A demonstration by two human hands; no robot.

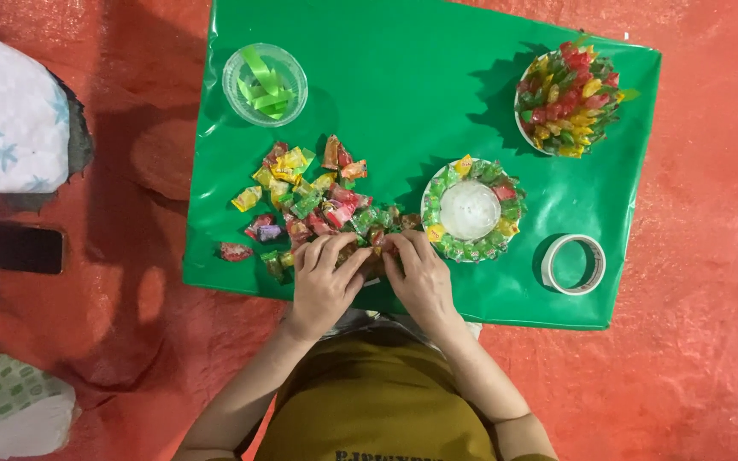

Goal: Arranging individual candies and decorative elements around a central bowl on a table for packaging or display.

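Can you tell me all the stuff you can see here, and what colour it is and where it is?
green sheet: one, shiny green, spread over the red floor covering
wrapped sweets: a loose pile, too many to count, red, yellow, green, middle of the sheet
clear cup: one, holding green ribbon, top left of the sheet
finished sweet cluster: one, red, yellow, green, top right
white round base: one, ringed with mostly green sweets, right of the pile
tape roll: one, whitish, lower right
phone: one, black, on the floor at left
left hand: one, on the pile's near edge
right hand: one, beside it, fingers among the sweets
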